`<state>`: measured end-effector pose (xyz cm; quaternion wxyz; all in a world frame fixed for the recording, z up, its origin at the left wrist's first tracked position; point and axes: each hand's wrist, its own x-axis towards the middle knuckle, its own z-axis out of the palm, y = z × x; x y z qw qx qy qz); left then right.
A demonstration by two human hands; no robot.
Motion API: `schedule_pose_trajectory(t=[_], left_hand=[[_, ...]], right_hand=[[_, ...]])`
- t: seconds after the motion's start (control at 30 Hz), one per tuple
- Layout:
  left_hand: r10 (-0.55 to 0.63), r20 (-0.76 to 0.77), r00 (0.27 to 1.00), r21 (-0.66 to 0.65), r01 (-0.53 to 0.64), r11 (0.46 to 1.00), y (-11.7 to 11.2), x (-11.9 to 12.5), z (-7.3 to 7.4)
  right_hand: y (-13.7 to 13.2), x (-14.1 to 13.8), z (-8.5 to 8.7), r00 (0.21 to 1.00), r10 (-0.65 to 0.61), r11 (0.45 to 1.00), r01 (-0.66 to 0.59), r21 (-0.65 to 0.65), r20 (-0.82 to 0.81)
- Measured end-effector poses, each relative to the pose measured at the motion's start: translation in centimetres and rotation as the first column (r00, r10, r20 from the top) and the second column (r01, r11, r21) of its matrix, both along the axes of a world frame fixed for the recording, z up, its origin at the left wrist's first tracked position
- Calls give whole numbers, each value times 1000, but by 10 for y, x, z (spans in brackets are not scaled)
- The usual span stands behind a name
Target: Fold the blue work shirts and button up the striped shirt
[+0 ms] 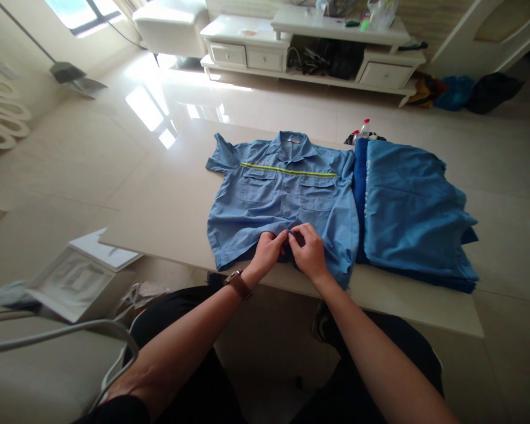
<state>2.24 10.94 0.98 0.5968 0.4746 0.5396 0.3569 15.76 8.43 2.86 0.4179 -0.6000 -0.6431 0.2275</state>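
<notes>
A light blue short-sleeved shirt (265, 191) lies front up on the cream table (168, 218), its collar pointing away from me. It has two chest pockets and a yellow-green stripe across the chest. At the lower front edge, my left hand (270, 250) and my right hand (308, 250) meet, thumbs and fingers pinching the shirt's front placket. The cloth is bunched and lifted slightly between them. Whether a button lies under the fingertips is too small to make out. On my left wrist is a watch with a brown strap (238, 284).
Folded blue garments (415, 212) are stacked right of the shirt, touching its side. Bottles with red caps (363, 131) stand behind the stack. A white box (77, 277) and a chair (39, 371) are at lower left. A white cabinet (247, 44) stands across the floor.
</notes>
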Motion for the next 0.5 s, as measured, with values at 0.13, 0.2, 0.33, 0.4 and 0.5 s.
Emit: schedule_pose_trajectory(t=[0.13, 0.2, 0.33, 0.4, 0.5], left_hand=[[-20, -24, 1000, -41, 19, 999, 2, 1, -3], [-13, -26, 1000, -55, 11, 998, 3, 2, -4], [25, -48, 999, -16, -26, 1000, 2, 2, 0], [51, -32, 998, 34, -50, 998, 2, 3, 5], [85, 20, 996, 88, -86, 992, 3, 4, 12]], right_hand=[[1, 1, -1, 1000, 3, 1000, -4, -6, -9], [2, 2, -1, 999, -13, 1000, 13, -18, -29], [2, 2, -2, 994, -59, 996, 53, -65, -90], [3, 2, -4, 987, -82, 993, 70, -90, -141], [3, 1, -6, 965, -115, 988, 87, -126, -237]])
